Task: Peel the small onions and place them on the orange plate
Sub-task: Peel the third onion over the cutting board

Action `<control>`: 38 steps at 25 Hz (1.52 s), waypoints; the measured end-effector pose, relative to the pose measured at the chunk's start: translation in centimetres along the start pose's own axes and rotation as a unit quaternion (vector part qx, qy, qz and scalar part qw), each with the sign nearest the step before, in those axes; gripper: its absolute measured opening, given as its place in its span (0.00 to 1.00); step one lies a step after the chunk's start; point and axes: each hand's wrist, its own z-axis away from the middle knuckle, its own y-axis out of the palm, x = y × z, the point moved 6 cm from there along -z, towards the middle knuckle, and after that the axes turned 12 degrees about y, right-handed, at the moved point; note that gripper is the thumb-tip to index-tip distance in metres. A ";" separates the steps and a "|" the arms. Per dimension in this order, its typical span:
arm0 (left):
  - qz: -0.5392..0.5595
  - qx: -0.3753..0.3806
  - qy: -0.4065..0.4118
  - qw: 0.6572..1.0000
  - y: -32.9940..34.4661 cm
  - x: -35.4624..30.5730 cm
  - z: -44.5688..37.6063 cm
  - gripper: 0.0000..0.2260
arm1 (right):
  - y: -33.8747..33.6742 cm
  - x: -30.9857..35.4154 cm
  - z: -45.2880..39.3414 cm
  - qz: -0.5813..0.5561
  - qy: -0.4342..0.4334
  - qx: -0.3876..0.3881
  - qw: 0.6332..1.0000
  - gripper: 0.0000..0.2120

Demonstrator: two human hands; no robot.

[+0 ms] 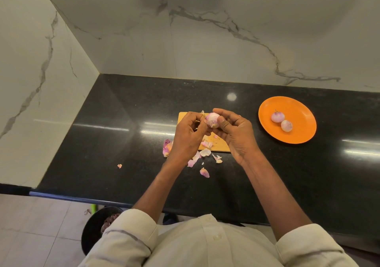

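My right hand [234, 131] grips a small pale-purple onion [212, 118] above a wooden cutting board [220, 145]. My left hand [189, 133] pinches at the onion's left side, where thin skin and root strands hang loose. The orange plate [298, 135] lies to the right on the black counter, holding two peeled onions [278, 116] [286, 125] side by side near its middle.
Several onion peels [197, 157] lie scattered on the black counter [102, 143] in front of and left of the board, one small scrap [119, 166] further left. Marble walls close the back and left. A dark bin [98, 225] stands on the floor below the counter edge.
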 end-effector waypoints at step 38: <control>0.190 -0.027 -0.093 0.977 0.4 1.6 1.3 0.04 | 0.3 0.0 1.2 -0.063 0.086 0.005 0.994 0.12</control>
